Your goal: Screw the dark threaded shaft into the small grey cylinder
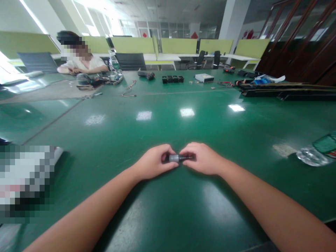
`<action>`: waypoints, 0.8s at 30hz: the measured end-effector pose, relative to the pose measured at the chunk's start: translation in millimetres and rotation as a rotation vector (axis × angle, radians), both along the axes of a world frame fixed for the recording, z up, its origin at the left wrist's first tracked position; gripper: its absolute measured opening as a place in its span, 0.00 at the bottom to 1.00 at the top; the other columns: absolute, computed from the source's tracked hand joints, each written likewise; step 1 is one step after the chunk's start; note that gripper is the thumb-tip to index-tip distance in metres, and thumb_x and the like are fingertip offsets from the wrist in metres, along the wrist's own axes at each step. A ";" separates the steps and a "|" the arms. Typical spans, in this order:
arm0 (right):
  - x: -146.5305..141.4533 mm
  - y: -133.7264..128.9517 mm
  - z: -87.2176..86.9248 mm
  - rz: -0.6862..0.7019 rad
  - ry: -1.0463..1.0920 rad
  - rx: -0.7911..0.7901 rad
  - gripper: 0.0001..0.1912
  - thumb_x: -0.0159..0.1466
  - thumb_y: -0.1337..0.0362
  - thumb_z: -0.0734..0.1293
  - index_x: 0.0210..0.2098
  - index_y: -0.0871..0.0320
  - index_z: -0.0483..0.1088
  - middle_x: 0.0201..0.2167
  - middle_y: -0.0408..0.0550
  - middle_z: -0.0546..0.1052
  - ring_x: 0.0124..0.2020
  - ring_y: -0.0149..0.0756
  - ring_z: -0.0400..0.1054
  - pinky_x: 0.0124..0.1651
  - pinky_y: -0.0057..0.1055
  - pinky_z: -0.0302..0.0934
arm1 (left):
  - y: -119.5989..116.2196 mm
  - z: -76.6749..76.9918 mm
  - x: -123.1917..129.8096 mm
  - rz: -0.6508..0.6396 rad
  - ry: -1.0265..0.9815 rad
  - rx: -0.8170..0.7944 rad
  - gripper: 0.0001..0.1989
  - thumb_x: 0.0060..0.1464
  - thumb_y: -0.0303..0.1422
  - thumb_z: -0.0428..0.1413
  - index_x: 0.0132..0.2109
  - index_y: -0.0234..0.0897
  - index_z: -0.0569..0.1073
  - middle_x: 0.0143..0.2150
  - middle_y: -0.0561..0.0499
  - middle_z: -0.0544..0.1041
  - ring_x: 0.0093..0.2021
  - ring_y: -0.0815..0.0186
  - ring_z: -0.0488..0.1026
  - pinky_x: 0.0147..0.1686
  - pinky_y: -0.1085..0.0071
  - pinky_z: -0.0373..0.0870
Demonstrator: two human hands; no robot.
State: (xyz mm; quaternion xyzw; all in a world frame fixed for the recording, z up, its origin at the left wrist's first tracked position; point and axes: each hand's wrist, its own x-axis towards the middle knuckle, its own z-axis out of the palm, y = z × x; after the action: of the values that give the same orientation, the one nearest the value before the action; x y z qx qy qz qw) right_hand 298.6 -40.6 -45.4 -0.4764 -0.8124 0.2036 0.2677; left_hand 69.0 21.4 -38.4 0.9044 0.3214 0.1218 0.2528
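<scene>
A small cylindrical part (174, 158), grey in the middle with a black, spiral-ribbed end, lies level between my two hands just above or on the green tabletop; contact with the table cannot be told. My left hand (154, 161) grips its grey body, thumb on the near side and fingers on the far side. Around the ribbed right end, my right hand (202, 158) has its thumb and fingers closed. Both ends of the part are partly hidden by the fingers.
A clear plastic bottle (315, 154) lies at the right. At the left is a blurred pale package (23, 175). Across the table (168, 129) are black blocks (172, 79), a white box (204, 77), a power tool (146, 75) and dark strips (288, 90). A person (81, 63) sits at the far left.
</scene>
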 end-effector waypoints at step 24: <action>0.8 0.0 1.2 0.026 -0.023 -0.003 0.09 0.62 0.70 0.69 0.42 0.58 0.77 0.38 0.48 0.79 0.40 0.36 0.69 0.45 0.32 0.62 | -0.1 1.8 0.4 -0.005 0.002 0.008 0.15 0.55 0.44 0.60 0.42 0.37 0.73 0.30 0.55 0.70 0.29 0.67 0.65 0.29 0.73 0.59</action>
State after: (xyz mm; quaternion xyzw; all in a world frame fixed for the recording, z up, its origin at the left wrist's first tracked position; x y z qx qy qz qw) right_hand 299.3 -40.6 -44.2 -0.4686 -0.8213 0.2025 0.2549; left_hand 69.4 21.2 -36.6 0.9063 0.3191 0.1216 0.2489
